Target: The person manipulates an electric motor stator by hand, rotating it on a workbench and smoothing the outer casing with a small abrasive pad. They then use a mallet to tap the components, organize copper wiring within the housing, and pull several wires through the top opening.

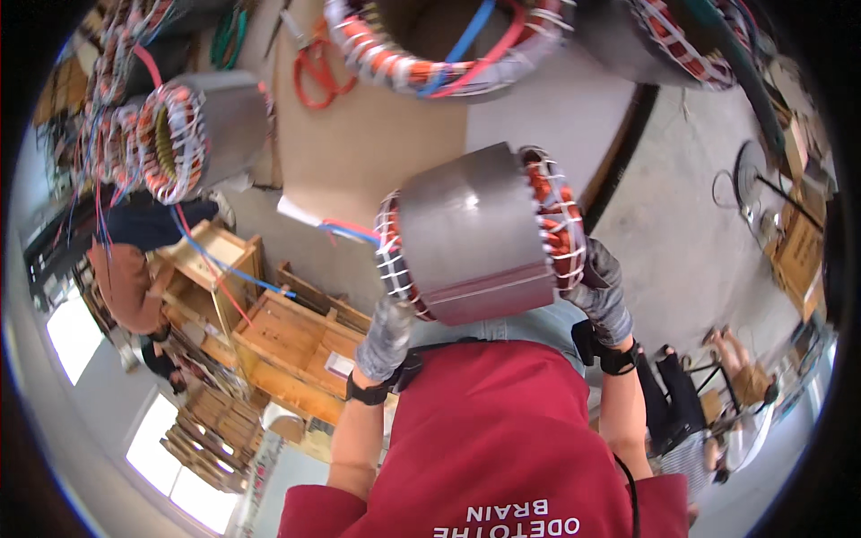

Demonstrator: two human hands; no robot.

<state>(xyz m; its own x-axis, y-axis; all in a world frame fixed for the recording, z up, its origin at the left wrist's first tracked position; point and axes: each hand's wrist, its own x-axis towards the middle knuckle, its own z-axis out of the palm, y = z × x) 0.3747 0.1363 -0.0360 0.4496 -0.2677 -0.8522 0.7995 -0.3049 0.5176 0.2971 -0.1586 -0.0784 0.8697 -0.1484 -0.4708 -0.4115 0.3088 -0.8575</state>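
1. The gloved left hand (387,339) and right hand (607,300) grip a wound metal stator (475,238) between them, one at each end.
2. It is at the table's (381,143) near edge.
3. Red-handled scissors (314,56) lie near its left edge.

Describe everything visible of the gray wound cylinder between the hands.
The wound cylinder has a smooth, gray, metallic shell with a lengthwise strip facing the person. Orange coils, laced white, ring both ends; red and blue leads show at its left. It lies sideways, slightly tilted, gloved left hand and right hand holding opposite ends.
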